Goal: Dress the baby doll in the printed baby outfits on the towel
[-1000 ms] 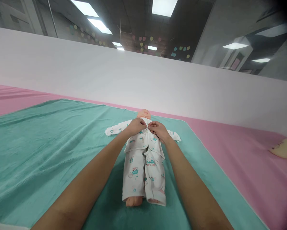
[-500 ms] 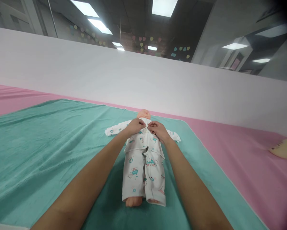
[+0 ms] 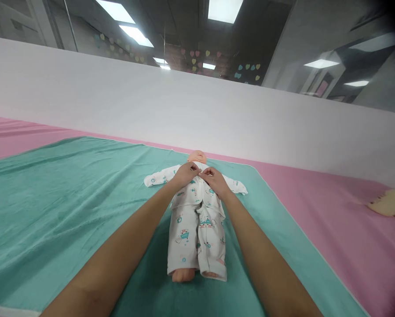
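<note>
A baby doll [image 3: 196, 156] lies on its back with its head away from me and its arms spread. It wears a white printed pajama top [image 3: 188, 199] and matching pants [image 3: 183, 240]; one bare foot pokes out of the left leg. At the chest, my left hand [image 3: 185, 173] pinches the front edge of the top. My right hand [image 3: 215, 180] pinches the same front opening from the other side, fingertips nearly touching the left ones. Whatever small fastening lies between the fingertips is hidden.
Under the doll spreads a teal blanket [image 3: 68, 198] with soft wrinkles, over a pink sheet [image 3: 332, 211]. A low white wall [image 3: 184, 110] with glass above runs behind. At the right edge lies a pale, cream-coloured object [image 3: 387, 203], partly cut off.
My right hand has shifted slightly left and its fingertips have come closer to the left ones at the top's front opening. The left hand has hardly moved.
</note>
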